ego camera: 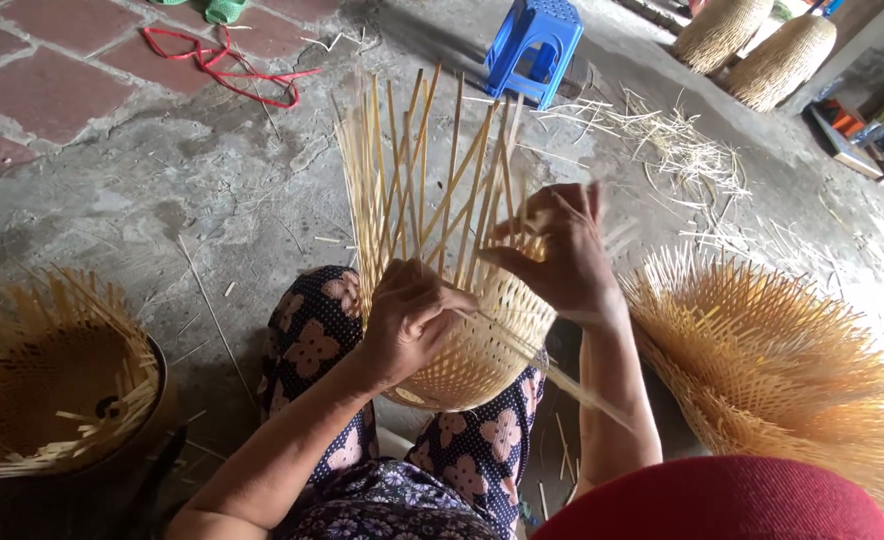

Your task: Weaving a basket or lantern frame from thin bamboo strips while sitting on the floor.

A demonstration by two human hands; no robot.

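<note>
While the half-woven bamboo basket (472, 340) rests on the person's lap, between knees in dark floral trousers (312, 340), its loose upright bamboo strips (422, 170) fan out toward the far side of the floor. Left hand (412, 325) is closed around the basket's woven wall, gripping it on its left side. Right hand (557, 255) is pinched shut on the upright strips at the weave's upper edge, fingers curled around a few of them. A thin strip (552, 375) trails from the basket down past the right forearm. Can't see anything inside the basket; its opening is screened by strips.

At the floor's left edge, another unfinished basket (52, 380) sits on a dark round holder, splayed strips on its rim, a few loose bits inside. Right edge: a stack of unfinished baskets (782, 370) with bristling strip ends. Far right corner: two finished woven baskets (752, 45) lying upside down.

Floor (162, 190) is rough grey concrete, red brick paving at the far left corner. Blue plastic stool (534, 45) stands at the far side, red cord (222, 65) lies left of it, bamboo scraps (682, 150) are scattered right of it. Red rounded cap brim (722, 500) fills the near right corner.
</note>
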